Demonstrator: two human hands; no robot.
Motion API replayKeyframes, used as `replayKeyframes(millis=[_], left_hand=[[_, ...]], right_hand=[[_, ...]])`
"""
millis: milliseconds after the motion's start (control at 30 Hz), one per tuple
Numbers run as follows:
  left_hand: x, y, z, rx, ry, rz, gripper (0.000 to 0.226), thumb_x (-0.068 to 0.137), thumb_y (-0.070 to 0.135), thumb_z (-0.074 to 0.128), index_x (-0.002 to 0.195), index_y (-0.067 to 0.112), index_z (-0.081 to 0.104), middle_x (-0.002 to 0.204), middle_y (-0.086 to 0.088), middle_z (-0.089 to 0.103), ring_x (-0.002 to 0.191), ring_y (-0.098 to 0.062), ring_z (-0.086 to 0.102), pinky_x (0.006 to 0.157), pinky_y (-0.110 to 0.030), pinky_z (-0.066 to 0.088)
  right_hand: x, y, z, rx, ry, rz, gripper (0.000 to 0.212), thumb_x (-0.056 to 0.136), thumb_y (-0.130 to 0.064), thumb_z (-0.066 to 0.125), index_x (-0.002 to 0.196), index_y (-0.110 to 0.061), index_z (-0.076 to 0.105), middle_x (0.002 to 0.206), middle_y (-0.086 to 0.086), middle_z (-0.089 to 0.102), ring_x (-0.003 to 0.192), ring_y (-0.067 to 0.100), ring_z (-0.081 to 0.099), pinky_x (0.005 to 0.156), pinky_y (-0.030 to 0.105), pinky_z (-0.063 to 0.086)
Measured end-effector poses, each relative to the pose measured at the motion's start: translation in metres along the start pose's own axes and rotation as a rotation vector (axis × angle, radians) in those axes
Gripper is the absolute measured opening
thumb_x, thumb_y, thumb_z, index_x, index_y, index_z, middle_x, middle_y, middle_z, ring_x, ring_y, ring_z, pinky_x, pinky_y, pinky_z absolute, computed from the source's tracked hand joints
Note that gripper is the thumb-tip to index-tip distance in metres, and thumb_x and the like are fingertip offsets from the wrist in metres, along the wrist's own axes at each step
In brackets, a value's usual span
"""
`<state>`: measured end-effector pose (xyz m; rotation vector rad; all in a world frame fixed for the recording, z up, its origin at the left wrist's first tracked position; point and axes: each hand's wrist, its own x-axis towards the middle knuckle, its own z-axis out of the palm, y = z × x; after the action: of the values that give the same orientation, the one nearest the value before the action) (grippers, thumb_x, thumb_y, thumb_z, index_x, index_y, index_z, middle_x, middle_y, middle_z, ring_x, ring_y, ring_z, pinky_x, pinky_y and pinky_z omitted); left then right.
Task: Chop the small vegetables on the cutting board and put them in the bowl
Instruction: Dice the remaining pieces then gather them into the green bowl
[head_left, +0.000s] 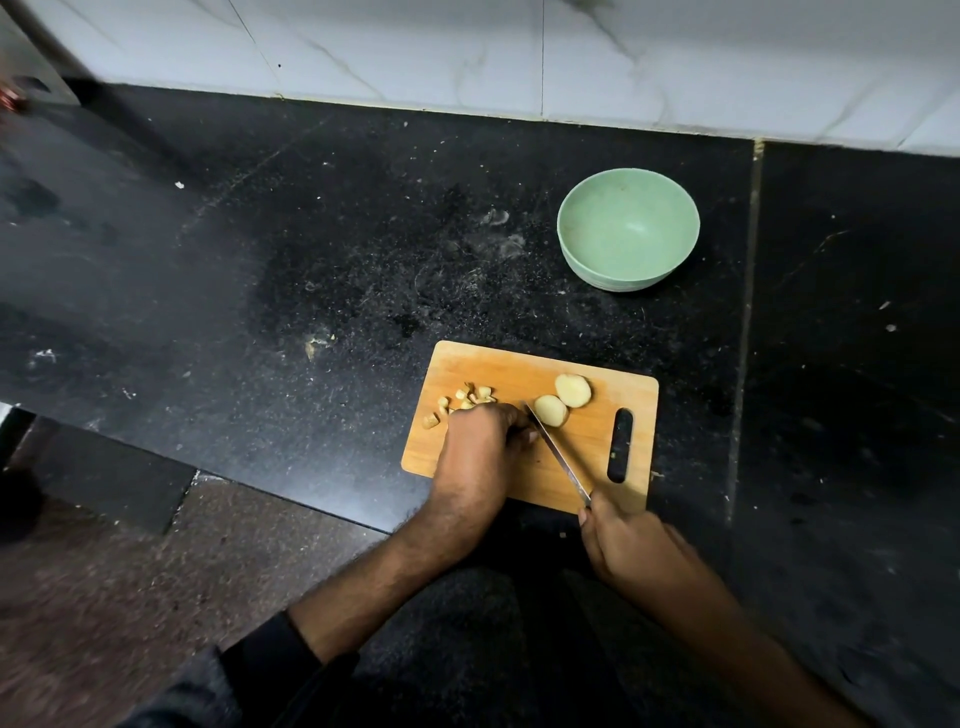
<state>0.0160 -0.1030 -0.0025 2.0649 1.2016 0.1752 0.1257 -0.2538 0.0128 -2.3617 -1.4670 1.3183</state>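
Vegetables on the board (571, 457), mid-chop, with the bowl (628, 228) well apart behind.

Two pale halves (562, 399) lie right of the knife (558, 453); small cut pieces (465, 397) lie scattered left. The left hand (480, 447), fingers curled down, presses on something at the blade's edge; what it holds is hidden. The right hand (626, 543) grips the knife handle, its fingers wrapped tight. The green bowl stands on the dark counter (260, 260).

right hand (621, 540) grips knife (556, 452) | left hand (480, 447) on cutting board (587, 462)
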Motion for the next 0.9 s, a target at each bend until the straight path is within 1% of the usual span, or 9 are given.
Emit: replayKeyframes(millis=[100,167,267,400,500,567,667,767,900], left_hand=[[-0.0003,0.0004,0.0002,0.017,-0.007,-0.003,0.009,0.091,0.018,0.069,0.091,0.02,0.077,0.081,0.01,0.069,0.075,0.0,0.061,0.069,-0.021,0.047],[-0.0008,0.0007,-0.0005,0.011,-0.009,-0.008,0.009,0.091,0.018,0.069,0.093,0.02,0.077,0.082,0.01,0.07,0.075,0.0,0.061,0.068,-0.02,0.046],[-0.001,0.0011,-0.0018,-0.014,-0.007,0.009,0.01,0.089,0.018,0.072,0.098,0.019,0.076,0.09,0.007,0.074,0.08,-0.003,0.065,0.073,-0.021,0.051],[0.0005,-0.0006,-0.0017,-0.032,0.01,0.014,0.014,0.086,0.016,0.076,0.1,0.018,0.073,0.094,0.005,0.075,0.086,-0.007,0.068,0.08,-0.027,0.055],[-0.0006,-0.0005,-0.0006,-0.046,0.04,0.033,0.018,0.085,0.014,0.076,0.102,0.018,0.074,0.094,0.007,0.075,0.085,-0.005,0.068,0.081,-0.028,0.056],[-0.0013,-0.001,-0.0002,-0.032,0.035,0.031,0.017,0.086,0.017,0.076,0.103,0.019,0.075,0.095,0.005,0.075,0.086,-0.005,0.068,0.082,-0.029,0.056],[-0.0012,-0.0029,0.0014,0.001,0.032,0.024,0.011,0.087,0.022,0.074,0.098,0.022,0.077,0.091,0.007,0.075,0.083,-0.006,0.067,0.078,-0.031,0.056],[0.0006,-0.0043,0.0032,0.023,0.035,0.007,0.007,0.088,0.025,0.073,0.093,0.022,0.076,0.087,0.007,0.074,0.08,-0.009,0.067,0.075,-0.034,0.056],[0.0019,-0.0043,0.0036,0.036,0.03,-0.011,0.008,0.087,0.025,0.073,0.095,0.023,0.076,0.089,0.005,0.075,0.081,-0.012,0.068,0.075,-0.034,0.057]], right_hand=[[0.0013,0.0009,0.0014,-0.002,0.018,0.005,0.029,0.106,-0.042,0.022,0.113,-0.021,0.041,0.076,-0.001,0.057,0.08,0.025,0.067,0.079,0.045,0.055],[0.0015,0.0005,0.0014,0.0,0.028,-0.002,0.028,0.106,-0.041,0.023,0.111,-0.02,0.041,0.074,0.0,0.057,0.078,0.026,0.067,0.077,0.045,0.054],[0.0012,0.0019,-0.0004,0.007,0.071,-0.027,0.028,0.106,-0.041,0.024,0.113,-0.02,0.041,0.076,0.002,0.062,0.07,0.024,0.065,0.073,0.045,0.055],[0.0,0.0052,-0.0023,0.007,0.078,-0.013,0.027,0.107,-0.039,0.025,0.114,-0.02,0.042,0.07,0.0,0.057,0.062,0.016,0.058,0.069,0.038,0.052],[0.0023,0.0039,-0.0025,-0.006,0.021,-0.004,0.032,0.107,-0.04,0.024,0.117,-0.019,0.045,0.073,0.0,0.057,0.066,0.016,0.059,0.072,0.036,0.052],[0.0037,0.003,-0.003,-0.011,-0.005,-0.021,0.033,0.107,-0.04,0.024,0.119,-0.019,0.046,0.074,-0.002,0.055,0.065,0.012,0.055,0.073,0.035,0.051],[0.0042,0.0043,-0.0041,-0.022,-0.006,-0.035,0.034,0.107,-0.042,0.023,0.119,-0.021,0.046,0.082,-0.001,0.06,0.071,0.015,0.06,0.076,0.039,0.053],[0.0019,0.0047,-0.0045,-0.019,0.039,-0.02,0.033,0.106,-0.044,0.022,0.116,-0.023,0.046,0.08,0.0,0.061,0.072,0.016,0.063,0.074,0.041,0.054],[-0.0021,0.0027,-0.0059,0.003,0.143,-0.047,0.023,0.105,-0.045,0.023,0.106,-0.027,0.037,0.072,0.001,0.061,0.066,0.019,0.063,0.069,0.043,0.054]])
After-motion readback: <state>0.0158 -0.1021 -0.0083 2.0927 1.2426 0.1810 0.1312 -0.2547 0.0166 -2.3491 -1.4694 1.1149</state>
